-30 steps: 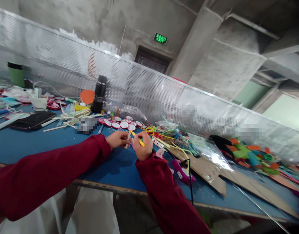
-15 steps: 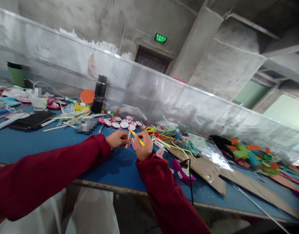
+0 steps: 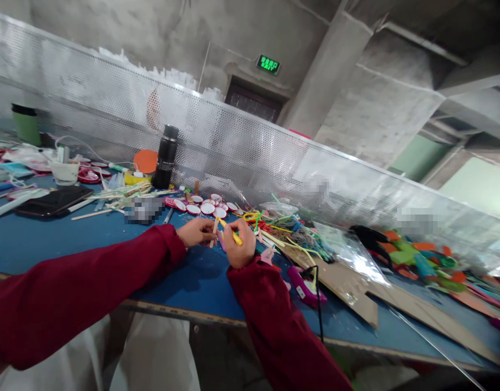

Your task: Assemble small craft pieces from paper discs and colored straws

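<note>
Between the fingers of my left hand [image 3: 197,232] a flat wooden craft stick [image 3: 213,233] stands nearly upright. My right hand [image 3: 241,248] is closed round a yellow marker pen [image 3: 235,235]. The pen's tip meets the upper end of the stick, which looks yellow there. Both hands are held close together over the blue tabletop [image 3: 185,288]. Just beyond them lie several round white discs with red rims [image 3: 207,208]. Something thin and purple shows between the hands, partly hidden by my right fingers.
A black bottle [image 3: 166,157] stands behind loose sticks [image 3: 131,190], left of the discs. Colourful cords [image 3: 270,222], a purple device [image 3: 306,288] with a black cable, and cardboard [image 3: 348,293] lie to the right. A perforated metal screen [image 3: 242,146] runs along the back.
</note>
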The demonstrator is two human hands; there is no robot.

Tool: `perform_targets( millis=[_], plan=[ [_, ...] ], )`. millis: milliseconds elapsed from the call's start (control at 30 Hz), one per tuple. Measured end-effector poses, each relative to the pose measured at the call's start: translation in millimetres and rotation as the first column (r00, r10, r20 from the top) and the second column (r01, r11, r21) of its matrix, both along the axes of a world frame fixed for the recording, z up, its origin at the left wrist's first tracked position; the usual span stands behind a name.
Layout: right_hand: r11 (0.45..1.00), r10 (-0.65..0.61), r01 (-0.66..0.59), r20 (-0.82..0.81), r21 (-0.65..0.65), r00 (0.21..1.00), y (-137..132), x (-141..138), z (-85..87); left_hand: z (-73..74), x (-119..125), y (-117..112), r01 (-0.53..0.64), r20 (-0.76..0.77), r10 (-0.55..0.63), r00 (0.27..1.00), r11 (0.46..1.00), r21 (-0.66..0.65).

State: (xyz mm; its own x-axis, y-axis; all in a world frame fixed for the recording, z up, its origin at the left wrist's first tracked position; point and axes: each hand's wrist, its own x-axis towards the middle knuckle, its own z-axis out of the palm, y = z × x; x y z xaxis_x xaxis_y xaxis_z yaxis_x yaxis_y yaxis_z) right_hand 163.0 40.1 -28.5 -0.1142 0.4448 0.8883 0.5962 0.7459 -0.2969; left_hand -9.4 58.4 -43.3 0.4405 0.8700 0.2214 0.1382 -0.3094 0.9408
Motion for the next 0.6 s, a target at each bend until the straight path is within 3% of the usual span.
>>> perform_targets(
  millis=[600],
  plan=[
    [1.0,-0.006,0.006,-0.01,0.011,1.0,-3.2,-0.2,1.7,-0.1,0.5,-0.2,-0.001,0.039,0.001,0.999,1.0,-0.017]
  ],
)
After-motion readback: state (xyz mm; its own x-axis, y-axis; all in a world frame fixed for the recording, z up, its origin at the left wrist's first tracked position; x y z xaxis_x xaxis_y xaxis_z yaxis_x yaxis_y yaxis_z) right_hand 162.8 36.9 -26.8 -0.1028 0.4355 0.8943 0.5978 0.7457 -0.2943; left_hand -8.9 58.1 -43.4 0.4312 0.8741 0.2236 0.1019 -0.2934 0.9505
